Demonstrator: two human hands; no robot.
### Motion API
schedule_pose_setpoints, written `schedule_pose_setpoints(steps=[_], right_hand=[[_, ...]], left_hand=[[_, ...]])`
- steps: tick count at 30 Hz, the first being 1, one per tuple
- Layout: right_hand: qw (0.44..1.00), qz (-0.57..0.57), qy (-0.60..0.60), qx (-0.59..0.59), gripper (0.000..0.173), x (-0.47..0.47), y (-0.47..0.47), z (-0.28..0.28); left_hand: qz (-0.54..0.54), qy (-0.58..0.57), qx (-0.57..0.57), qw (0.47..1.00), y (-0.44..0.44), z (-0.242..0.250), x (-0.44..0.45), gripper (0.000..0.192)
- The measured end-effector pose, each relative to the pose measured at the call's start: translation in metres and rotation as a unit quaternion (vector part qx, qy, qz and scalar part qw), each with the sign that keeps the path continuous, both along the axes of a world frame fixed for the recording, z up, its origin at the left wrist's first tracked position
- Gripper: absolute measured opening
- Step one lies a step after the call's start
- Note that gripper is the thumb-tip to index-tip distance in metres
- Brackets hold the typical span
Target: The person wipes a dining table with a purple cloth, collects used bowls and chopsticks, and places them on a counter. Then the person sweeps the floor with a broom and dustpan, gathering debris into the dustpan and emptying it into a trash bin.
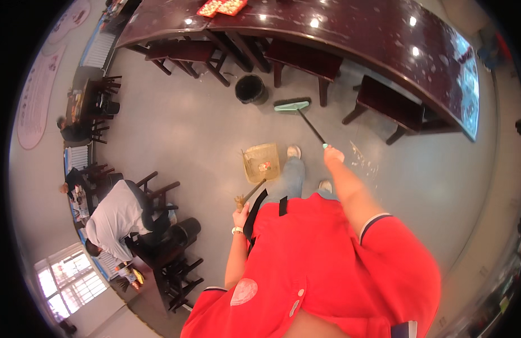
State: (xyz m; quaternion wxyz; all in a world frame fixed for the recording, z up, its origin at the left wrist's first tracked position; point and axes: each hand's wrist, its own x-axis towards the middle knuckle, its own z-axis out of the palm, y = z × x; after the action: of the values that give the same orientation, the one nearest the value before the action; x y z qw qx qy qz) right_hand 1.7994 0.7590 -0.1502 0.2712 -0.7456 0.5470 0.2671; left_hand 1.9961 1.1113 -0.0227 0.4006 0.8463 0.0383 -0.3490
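Observation:
In the head view my right hand (334, 155) is closed around the upper end of a long-handled broom (292, 105). Its dark handle slants up and left to a light green head with dark bristles, near the floor by a bench. My left hand (241, 214), with a watch at the wrist, grips the handle of a yellowish plastic dustpan (261, 160). The dustpan lies beside my left shoe (293, 151), and a small red and white piece shows in it. Pale scraps (362, 160) lie scattered on the floor to the right of my right hand.
A lined black bin (250, 89) stands left of the broom head. Dark red benches (305, 59) stand along and under a long glossy table (349, 25) bearing red trays (230, 6). At left a person in a light top (117, 211) bends over a dark table beside another bin (188, 230).

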Motion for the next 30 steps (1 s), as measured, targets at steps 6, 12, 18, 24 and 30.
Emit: schedule_pose_setpoints(steps=[6, 12, 18, 24, 30], right_hand=[[0.999, -0.018, 0.026, 0.013, 0.023, -0.179, 0.074, -0.004], [0.944, -0.189, -0.019, 0.268, 0.012, -0.294, 0.168, 0.014], [0.990, -0.069, 0.118, 0.034, 0.034, -0.105, 0.194, 0.104], [0.983, 0.070, 0.154, 0.068, 0.036, 0.087, 0.201, 0.162], [0.957, -0.128, -0.028, 0.260, 0.022, 0.254, 0.180, 0.112]], left_hand=[[0.112, -0.010, -0.010, 0.994, 0.052, 0.000, -0.009, 0.032], [0.256, 0.067, -0.076, 0.961, 0.077, -0.004, 0.040, 0.027], [0.302, 0.095, -0.121, 0.941, 0.133, -0.031, 0.141, 0.028], [0.326, 0.163, -0.155, 0.918, 0.198, -0.024, 0.250, 0.033], [0.251, 0.147, -0.153, 0.944, 0.219, -0.011, 0.332, 0.036]])
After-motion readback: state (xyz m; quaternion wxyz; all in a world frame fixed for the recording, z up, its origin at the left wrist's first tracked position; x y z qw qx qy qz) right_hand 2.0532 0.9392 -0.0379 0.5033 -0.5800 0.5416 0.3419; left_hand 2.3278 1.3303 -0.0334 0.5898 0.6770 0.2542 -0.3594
